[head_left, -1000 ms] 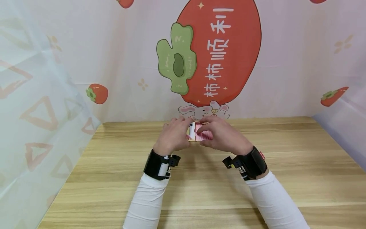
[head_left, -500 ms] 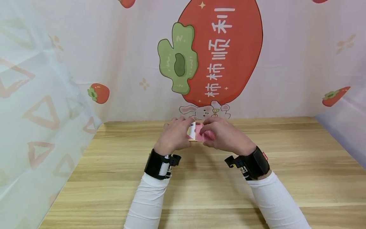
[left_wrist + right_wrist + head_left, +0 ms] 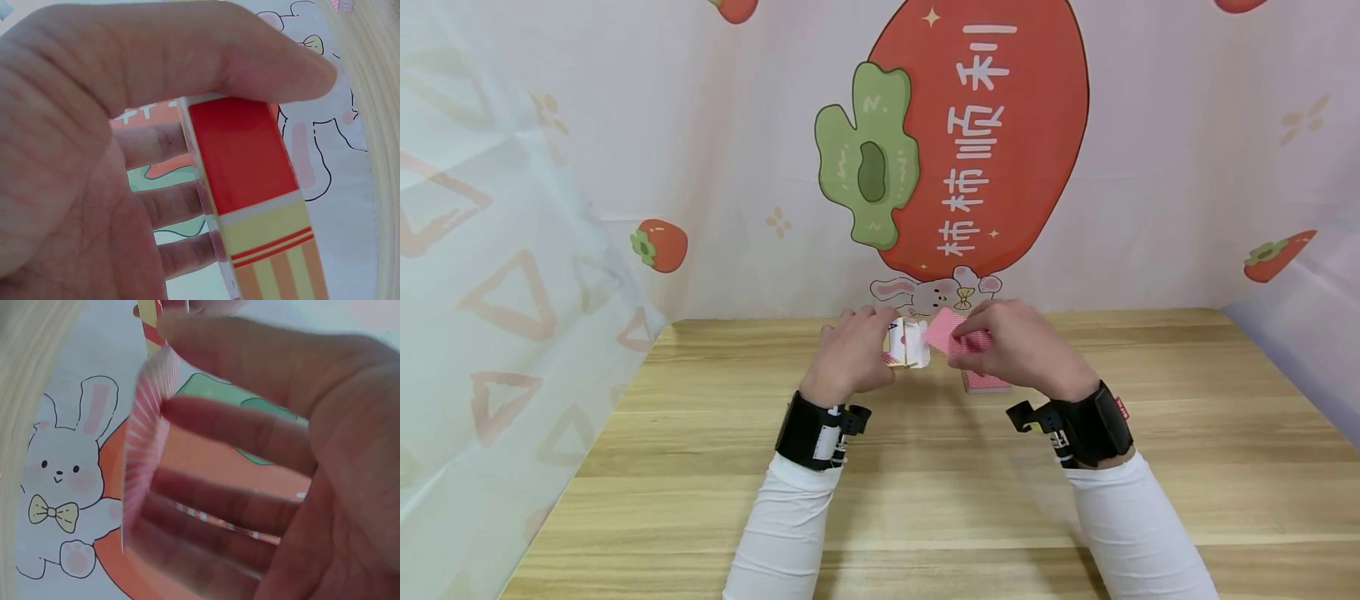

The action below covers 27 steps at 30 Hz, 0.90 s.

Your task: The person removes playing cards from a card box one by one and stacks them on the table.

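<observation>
My left hand (image 3: pixel 852 350) holds a playing-card box (image 3: pixel 907 343) whose white open flap faces right. In the left wrist view, the thumb lies over the box's narrow side (image 3: pixel 244 162), with its red panel and striped band, and fingers are behind it. My right hand (image 3: pixel 1026 348) pinches red-backed playing cards (image 3: pixel 943 330) between thumb and fingers, just right of the box. Seen edge-on in the right wrist view, these cards (image 3: pixel 145 437) look blurred and slightly fanned. Below the right hand, a red-backed stack of cards (image 3: pixel 987 382) lies on the table, partly hidden by it.
The wood-grain table (image 3: pixel 917 500) spreads out under both arms. Behind it hangs a pale cloth backdrop (image 3: pixel 760 150) printed with a large red fruit and a rabbit. A draped sheet (image 3: pixel 512 333) borders the left side.
The right hand has moved right and away from the box, with cards tilted up in its fingers. The box's white flap and the stack on the table now show. The left hand has barely moved.
</observation>
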Available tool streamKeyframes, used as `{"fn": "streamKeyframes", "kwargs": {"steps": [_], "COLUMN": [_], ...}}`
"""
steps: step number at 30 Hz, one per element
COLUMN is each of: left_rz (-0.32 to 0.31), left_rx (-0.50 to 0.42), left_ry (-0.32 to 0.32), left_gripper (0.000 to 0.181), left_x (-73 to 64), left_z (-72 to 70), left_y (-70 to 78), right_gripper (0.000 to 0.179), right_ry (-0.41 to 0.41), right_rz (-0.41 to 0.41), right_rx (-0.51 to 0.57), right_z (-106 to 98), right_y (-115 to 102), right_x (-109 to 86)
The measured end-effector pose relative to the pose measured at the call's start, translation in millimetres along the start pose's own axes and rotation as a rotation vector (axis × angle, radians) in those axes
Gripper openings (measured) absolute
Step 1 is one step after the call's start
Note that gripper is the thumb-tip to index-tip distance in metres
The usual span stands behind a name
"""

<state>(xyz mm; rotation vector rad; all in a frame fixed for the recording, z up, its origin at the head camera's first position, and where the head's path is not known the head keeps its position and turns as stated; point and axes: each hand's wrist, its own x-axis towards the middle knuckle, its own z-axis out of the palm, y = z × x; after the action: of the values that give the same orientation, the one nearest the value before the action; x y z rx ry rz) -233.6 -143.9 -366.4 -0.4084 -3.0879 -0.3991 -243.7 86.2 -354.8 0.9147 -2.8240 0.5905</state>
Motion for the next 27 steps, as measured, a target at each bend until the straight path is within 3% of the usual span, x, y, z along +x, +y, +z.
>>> {"fn": "streamKeyframes", "kwargs": {"steps": [10,21,27], "left_rz": [-0.012,-0.003,0.004], "left_rx": [0.021,0.008,0.012], "left_ry": [-0.006,-0.007,-0.015], "left_gripper": [0.071,0.07,0.07], "left_x": [-0.1,-0.3,0.1], "left_z": [0.7,1.7,1.1], "left_y": [0.0,0.2,1.0], "right_gripper": [0.026,0.036,0.037], "right_ry": [0.059,0.086,0.084], "right_rz": [0.223,0.499,0.544], "right_rx": [0.039,0.105,0.092], "right_z": [5,28,39], "right_y": [13,27,32], "right_x": [-0.2,6.7,10.0]}}
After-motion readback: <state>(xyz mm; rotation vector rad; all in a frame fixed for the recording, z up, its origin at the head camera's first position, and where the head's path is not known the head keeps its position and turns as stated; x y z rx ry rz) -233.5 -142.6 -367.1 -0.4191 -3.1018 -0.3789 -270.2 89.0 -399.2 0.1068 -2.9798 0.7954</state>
